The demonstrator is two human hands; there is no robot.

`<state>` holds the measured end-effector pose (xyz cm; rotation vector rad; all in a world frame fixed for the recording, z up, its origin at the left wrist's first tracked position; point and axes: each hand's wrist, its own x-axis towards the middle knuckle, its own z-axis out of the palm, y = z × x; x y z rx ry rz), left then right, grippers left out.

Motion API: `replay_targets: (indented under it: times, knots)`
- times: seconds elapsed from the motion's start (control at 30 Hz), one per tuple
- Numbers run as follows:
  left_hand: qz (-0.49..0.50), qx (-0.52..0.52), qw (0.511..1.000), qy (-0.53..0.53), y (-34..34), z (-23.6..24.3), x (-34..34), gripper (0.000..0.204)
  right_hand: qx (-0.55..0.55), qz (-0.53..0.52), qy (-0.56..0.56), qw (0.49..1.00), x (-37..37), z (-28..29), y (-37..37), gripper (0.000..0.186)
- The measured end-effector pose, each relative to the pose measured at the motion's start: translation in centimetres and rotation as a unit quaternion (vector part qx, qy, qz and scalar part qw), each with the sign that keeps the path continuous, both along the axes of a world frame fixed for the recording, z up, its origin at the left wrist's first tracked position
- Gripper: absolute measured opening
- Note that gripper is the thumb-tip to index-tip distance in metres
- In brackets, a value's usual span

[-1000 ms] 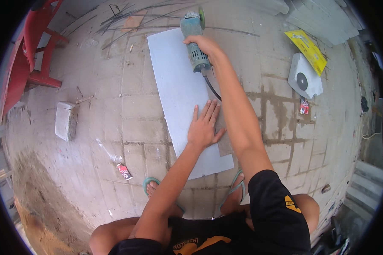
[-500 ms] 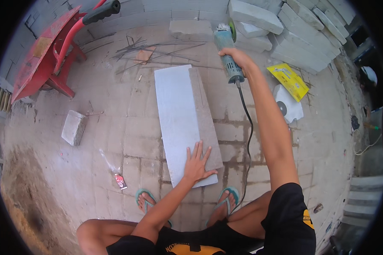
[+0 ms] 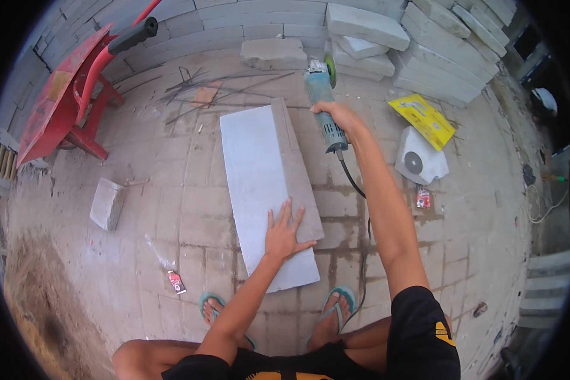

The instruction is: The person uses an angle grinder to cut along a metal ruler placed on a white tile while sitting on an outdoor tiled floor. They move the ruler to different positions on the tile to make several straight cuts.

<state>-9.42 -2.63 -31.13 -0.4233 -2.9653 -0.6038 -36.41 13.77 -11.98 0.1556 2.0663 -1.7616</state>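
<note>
A long pale concrete block [image 3: 253,158] lies on the paving in front of me, its right-hand strip greyish brown. My left hand [image 3: 282,237] rests flat on its near part, fingers spread. Beyond the block's right edge, my right hand [image 3: 342,119] is wrapped round the body of an angle grinder [image 3: 318,90]. The grinder's green-faced disc [image 3: 330,69] is at the far end, pointing away from me and apart from the block. From the rear of the tool a black cord [image 3: 368,244] runs back toward my right foot.
Thin metal rods [image 3: 234,87] lie beyond the block. A red wheelbarrow [image 3: 63,101] stands far left, and a small block piece [image 3: 107,204] lies left. Stacked blocks [image 3: 367,28] stand far right. A yellow packet [image 3: 422,120] overlaps a white chunk [image 3: 432,155] bearing a grey disc [image 3: 413,163].
My right hand has drawn the grinder slightly closer to me and to the left. The left hand keeps its place on the block. The whole view has shifted a little.
</note>
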Motion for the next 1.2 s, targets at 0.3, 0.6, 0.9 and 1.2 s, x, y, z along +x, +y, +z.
replay_targets:
  times: [0.3,0.6,0.9,1.2]
  knots:
    - [0.009,0.002,0.999,-0.033,0.2,0.3,0.0,0.11,-0.053,-0.048,0.006,0.997,1.0,-8.6,-9.8,0.053]
    - [0.021,0.029,0.999,-0.04,0.0,0.7,-0.1,0.101,-0.013,-0.031,-0.022,0.999,-0.5,-12.3,-13.0,0.051]
    - [0.02,0.035,0.998,-0.047,0.1,0.5,-0.1,0.101,-0.001,-0.039,-0.018,0.999,-1.1,-12.1,-12.6,0.055]
    - [0.016,0.032,0.998,-0.043,0.0,0.6,-0.2,0.101,-0.018,-0.039,-0.023,0.999,-1.9,-13.2,-12.5,0.058]
